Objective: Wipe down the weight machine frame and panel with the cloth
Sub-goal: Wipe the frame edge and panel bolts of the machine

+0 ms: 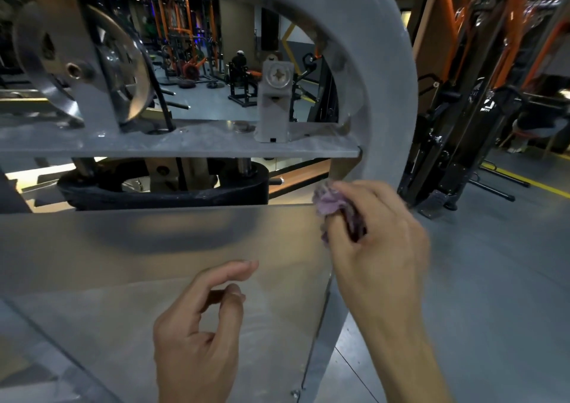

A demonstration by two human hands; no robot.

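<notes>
A person's right hand (379,233) bunches a purple cloth (331,205) in curled fingers and presses it at the upper right corner of the machine's translucent panel (138,248), just where that corner meets the curved grey frame (391,94). The left hand (197,334) hovers in front of the panel's lower middle, fingers loosely bent and apart, gripping nothing; whether it touches the panel cannot be told. Above the panel's top edge, a grey cross plate (172,149) carries a pulley wheel (83,60) and a bolted bracket (276,100), with other gym equipment visible through the opening. The wiping step appears to be under way at the junction of panel and frame. The next move likely calls for keeping the wad pressed flat while drawing it along the panel's edge or up the frame's curve.
</notes>
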